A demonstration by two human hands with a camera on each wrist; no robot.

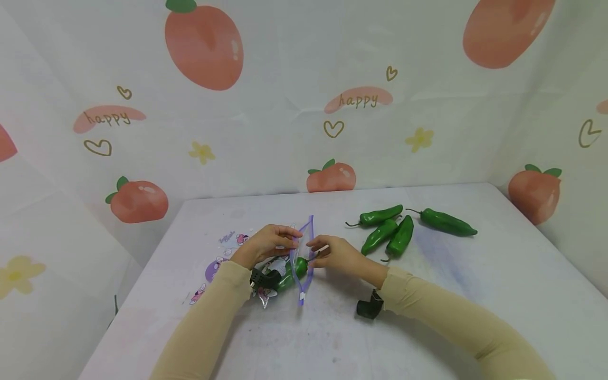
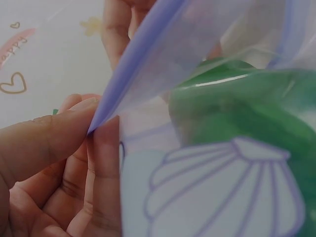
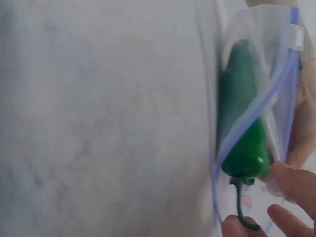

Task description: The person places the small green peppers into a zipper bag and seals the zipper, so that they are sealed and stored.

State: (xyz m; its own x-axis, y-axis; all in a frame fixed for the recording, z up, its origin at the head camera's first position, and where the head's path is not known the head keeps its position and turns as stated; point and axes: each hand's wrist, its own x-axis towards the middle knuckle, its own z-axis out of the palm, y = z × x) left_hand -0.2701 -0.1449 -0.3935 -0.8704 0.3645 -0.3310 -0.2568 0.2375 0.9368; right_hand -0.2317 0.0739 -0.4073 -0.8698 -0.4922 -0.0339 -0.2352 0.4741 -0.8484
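A clear zip bag (image 1: 223, 258) with cartoon prints and a purple zip rim (image 1: 304, 248) lies on the white table (image 1: 427, 327). My left hand (image 1: 285, 237) pinches the rim and lifts the mouth apart; in the left wrist view thumb and finger (image 2: 94, 131) squeeze the purple strip (image 2: 133, 64). A green pepper (image 1: 293, 272) sits mostly inside the bag, its stem end at the mouth. My right hand (image 1: 317, 252) pinches the stem (image 3: 239, 202); the pepper (image 3: 242, 128) shows through the plastic there and as a green mass (image 2: 237, 108) at the left wrist.
Several loose green peppers (image 1: 394, 232) lie in a cluster right of the hands, one (image 1: 446, 221) furthest right. Black wrist-worn cameras (image 1: 369, 307) hang under both sleeves. A peach-print cloth backdrop (image 1: 332, 105) walls the table's far side and both sides.
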